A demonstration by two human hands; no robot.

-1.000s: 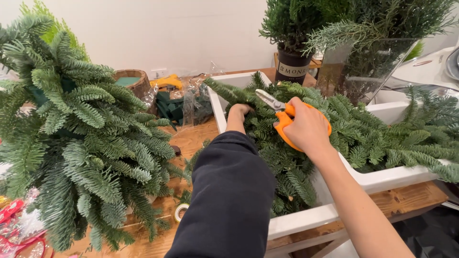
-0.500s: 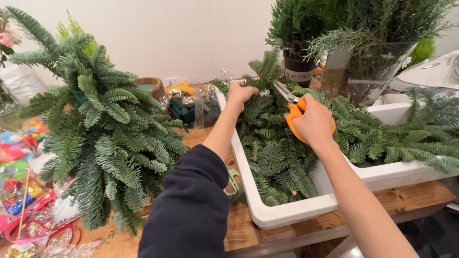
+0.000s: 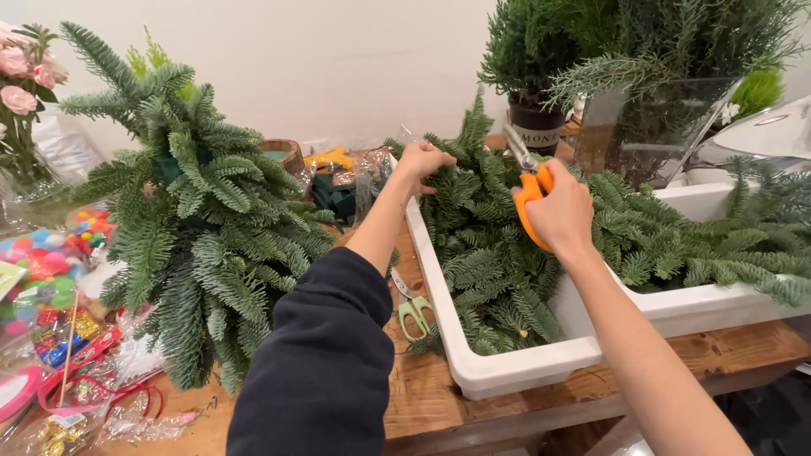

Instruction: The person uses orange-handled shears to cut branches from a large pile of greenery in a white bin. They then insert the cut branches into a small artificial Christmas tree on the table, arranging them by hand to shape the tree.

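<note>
My left hand (image 3: pixel 422 160) grips a fir branch (image 3: pixel 463 143) and lifts it out of a white rectangular tub (image 3: pixel 515 367) filled with cut fir greenery. My right hand (image 3: pixel 562 215) holds orange-handled scissors (image 3: pixel 530 190) with the blades pointing up and left, close to the lifted branch. A large fir arrangement (image 3: pixel 182 219) stands on the wooden table (image 3: pixel 422 397) to the left of my arm.
Green-handled scissors (image 3: pixel 412 308) lie on the table beside the tub. Colourful ornaments and ribbons (image 3: pixel 51 295) sit at the left edge, pink flowers (image 3: pixel 21 80) above them. A dark potted conifer (image 3: pixel 534 93) and a glass vase of greenery (image 3: pixel 646 127) stand behind the tub.
My left hand has raised the fir branch higher out of the tub. The scissors in my right hand have moved closer to it. The view has shifted slightly left.
</note>
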